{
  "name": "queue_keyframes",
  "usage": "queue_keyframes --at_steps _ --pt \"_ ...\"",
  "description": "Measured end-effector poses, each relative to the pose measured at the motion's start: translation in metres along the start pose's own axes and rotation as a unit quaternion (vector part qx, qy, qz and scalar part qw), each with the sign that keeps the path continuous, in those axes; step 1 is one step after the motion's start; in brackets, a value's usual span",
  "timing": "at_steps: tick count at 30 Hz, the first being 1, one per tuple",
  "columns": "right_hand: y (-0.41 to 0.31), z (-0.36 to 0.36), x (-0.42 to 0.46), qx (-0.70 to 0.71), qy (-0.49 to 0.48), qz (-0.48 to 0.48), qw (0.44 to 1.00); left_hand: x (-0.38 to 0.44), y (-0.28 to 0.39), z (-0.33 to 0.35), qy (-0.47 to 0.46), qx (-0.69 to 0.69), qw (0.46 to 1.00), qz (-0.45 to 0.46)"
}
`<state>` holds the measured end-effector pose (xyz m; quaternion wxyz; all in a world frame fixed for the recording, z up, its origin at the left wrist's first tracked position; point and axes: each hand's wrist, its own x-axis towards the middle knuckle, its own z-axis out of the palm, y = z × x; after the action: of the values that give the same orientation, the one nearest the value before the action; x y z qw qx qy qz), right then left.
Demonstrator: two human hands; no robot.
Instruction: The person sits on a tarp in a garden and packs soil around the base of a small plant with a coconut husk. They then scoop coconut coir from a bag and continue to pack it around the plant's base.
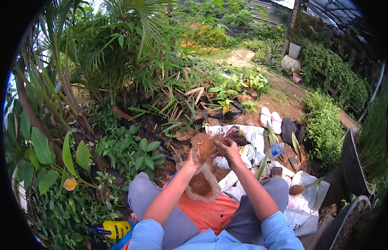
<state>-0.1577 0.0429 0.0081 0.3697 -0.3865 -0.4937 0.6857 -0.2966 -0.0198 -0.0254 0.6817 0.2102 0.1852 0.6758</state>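
A loose clump of brown coconut fibre is held up in front of me. My left hand cups it from the left side. From the right, the fingers of my right hand pinch dark brown material at the clump's edge. Below my hands an open clear plastic bag contains more coconut fibre. It stands by an orange plastic sheet between my knees. Just beyond my right hand, dark soil lies on an opened white printed sack.
To the right are a water bottle, cut snake plant leaves, and a brown fibre ball on white sacking. Pale clogs rest farther out. A yellow spray bottle lies at lower left. Black pots line the right side.
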Motion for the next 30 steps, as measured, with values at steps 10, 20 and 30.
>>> queue_keyframes --at_steps 10,20,30 --pt "0.005 -0.007 0.000 0.064 0.030 -0.009 0.997 -0.012 0.000 0.015 0.095 0.181 0.977 0.056" --pt "0.006 -0.011 -0.003 0.048 0.014 0.009 0.999 -0.007 -0.005 0.009 0.203 0.353 0.911 0.066" --pt "0.012 -0.005 0.005 0.045 0.019 0.000 0.999 -0.010 -0.009 0.000 0.106 0.552 0.821 0.102"
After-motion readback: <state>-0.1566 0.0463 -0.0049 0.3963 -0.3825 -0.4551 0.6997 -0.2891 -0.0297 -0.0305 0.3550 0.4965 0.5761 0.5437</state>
